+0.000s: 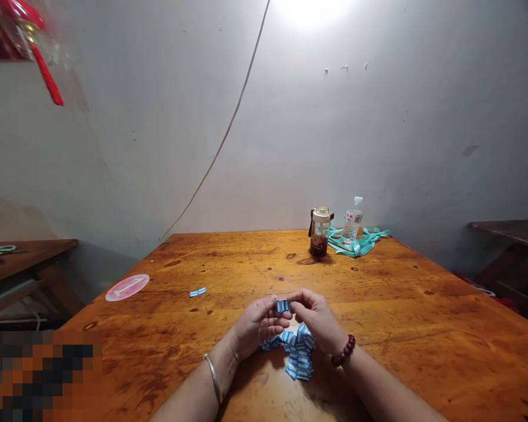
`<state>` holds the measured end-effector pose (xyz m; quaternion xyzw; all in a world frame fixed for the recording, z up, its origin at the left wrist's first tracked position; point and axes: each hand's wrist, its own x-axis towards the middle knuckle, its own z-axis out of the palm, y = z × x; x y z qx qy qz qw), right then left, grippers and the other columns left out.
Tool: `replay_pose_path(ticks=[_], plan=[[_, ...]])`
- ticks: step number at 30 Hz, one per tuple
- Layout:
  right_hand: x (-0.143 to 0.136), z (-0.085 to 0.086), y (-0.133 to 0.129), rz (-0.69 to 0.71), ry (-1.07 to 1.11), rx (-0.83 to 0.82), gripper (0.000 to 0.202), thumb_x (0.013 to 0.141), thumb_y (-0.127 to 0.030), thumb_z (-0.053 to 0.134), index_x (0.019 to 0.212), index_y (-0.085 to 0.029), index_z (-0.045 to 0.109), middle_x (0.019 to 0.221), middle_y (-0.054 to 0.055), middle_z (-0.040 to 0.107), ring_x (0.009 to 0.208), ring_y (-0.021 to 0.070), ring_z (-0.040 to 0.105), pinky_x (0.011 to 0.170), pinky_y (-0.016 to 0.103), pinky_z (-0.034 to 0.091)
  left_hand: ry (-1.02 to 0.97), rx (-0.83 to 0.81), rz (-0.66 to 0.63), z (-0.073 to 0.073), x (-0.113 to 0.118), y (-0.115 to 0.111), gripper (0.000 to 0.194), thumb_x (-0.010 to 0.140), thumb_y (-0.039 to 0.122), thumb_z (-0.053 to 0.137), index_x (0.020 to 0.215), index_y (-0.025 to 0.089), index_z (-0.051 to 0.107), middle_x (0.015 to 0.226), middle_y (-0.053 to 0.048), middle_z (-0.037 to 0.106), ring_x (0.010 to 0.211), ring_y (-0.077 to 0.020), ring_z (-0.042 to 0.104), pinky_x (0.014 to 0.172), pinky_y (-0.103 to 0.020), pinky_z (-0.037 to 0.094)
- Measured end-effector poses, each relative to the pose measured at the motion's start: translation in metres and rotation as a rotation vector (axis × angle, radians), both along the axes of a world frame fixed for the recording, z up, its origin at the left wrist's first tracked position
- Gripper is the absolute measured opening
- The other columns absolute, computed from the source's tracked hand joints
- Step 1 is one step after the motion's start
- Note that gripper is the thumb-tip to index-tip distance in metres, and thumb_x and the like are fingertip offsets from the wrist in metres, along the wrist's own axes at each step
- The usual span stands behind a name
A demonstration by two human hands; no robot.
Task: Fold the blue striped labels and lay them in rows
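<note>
Lower centre: you see a blue-and-white striped piece (283, 306) and, below it, a pile (299, 357) striped alike. Your counter (242, 258) is orange-brown, streaked and knotted darker. Left: a disc (128, 288) in pink and white. Right of centre: turquoise ribbon (361, 245). Lower frame: your silver bangle (213, 378), your dark red bracelet (344, 351). Upper left: a red tassel (47, 75).

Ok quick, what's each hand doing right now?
Left hand: closed on one edge of a small blue-and-white striped piece.
Right hand: closed on the other edge of that piece.
</note>
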<state>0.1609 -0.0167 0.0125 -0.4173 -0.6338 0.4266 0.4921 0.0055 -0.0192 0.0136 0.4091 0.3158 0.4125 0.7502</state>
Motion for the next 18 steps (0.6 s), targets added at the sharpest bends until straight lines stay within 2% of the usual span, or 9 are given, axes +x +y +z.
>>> replay_pose_path(ticks=[3,6,10,15,18], plan=[[0.0019,-0.0006,0.005,0.06,0.137,-0.155,0.014,0.069,-0.025,0.054,0.076,-0.014,0.058,0.06,-0.001,0.054,0.047,0.0076,0.045,0.045,0.02,0.037,0.052,0.042,0.005,0.0041,-0.0009,0.0004,0.03,0.073,0.037,0.054,0.086,0.01,0.058,0.08,-0.01,0.062,0.062,-0.0096,0.058,0.057,-0.018,0.043],[0.002,0.0013,0.0052,0.11,0.197,-0.188,0.019,0.068,-0.028,0.057,0.079,-0.013,0.059,0.062,-0.001,0.055,0.047,0.0071,0.045,0.045,0.02,0.036,0.068,0.052,0.027,0.0046,-0.0007,0.0018,0.028,0.07,0.036,0.058,0.08,0.01,0.059,0.074,-0.008,0.062,0.058,-0.008,0.056,0.053,-0.016,0.04],[0.0006,0.0037,0.003,0.123,0.222,-0.186,0.023,0.067,-0.031,0.058,0.082,-0.014,0.059,0.066,0.001,0.056,0.048,0.0071,0.045,0.047,0.021,0.038,0.065,0.053,0.045,0.0023,0.0001,0.0032,0.03,0.07,0.038,0.058,0.079,0.009,0.06,0.073,-0.008,0.062,0.056,-0.0077,0.055,0.052,-0.016,0.04],[-0.0008,0.0003,0.0033,0.081,0.169,-0.157,0.017,0.069,-0.027,0.055,0.078,-0.013,0.058,0.065,0.0,0.055,0.049,0.0077,0.046,0.047,0.02,0.038,0.097,0.085,0.078,-0.001,0.0017,0.0032,0.034,0.071,0.041,0.055,0.081,0.009,0.059,0.071,-0.007,0.061,0.054,-0.0071,0.054,0.05,-0.016,0.039],[-0.0012,-0.003,0.0027,0.025,0.057,-0.043,0.014,0.072,-0.025,0.05,0.076,-0.015,0.058,0.065,0.0,0.055,0.052,0.0091,0.047,0.049,0.021,0.038,0.148,0.099,0.078,-0.0024,0.0023,0.003,0.036,0.073,0.045,0.05,0.082,0.011,0.056,0.07,-0.006,0.06,0.055,-0.0086,0.056,0.049,-0.017,0.039]])
